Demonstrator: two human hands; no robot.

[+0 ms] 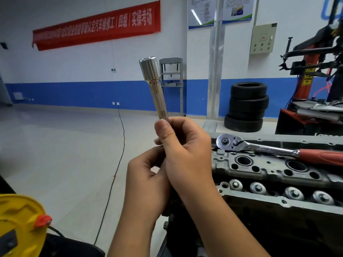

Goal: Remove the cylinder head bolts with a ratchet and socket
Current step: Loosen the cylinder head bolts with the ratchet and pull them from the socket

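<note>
Both hands are raised in front of the grey metal cylinder head (269, 169), off its left end, and both are closed around one thing: a long, polished chrome socket extension with a fluted socket end (155, 88). The right hand (185, 154) curls round the lower shaft with the thumb pressed up along it; the left hand (146, 175) pinches the bottom end just beneath. The bar stands almost upright, its top leaning slightly left, socket mouth uppermost.

The chrome ratchet with the red rubber handle (269, 148) lies loose on the far edge of the cylinder head, to the right of the hands. Its long axis runs left to right: the round drive head sits at the left end, nearest the hands, and the handle trails off right. The right hand is the nearer of the two.

My judgement: joining the pieces means swinging the bar's lower end toward that drive head.
</note>
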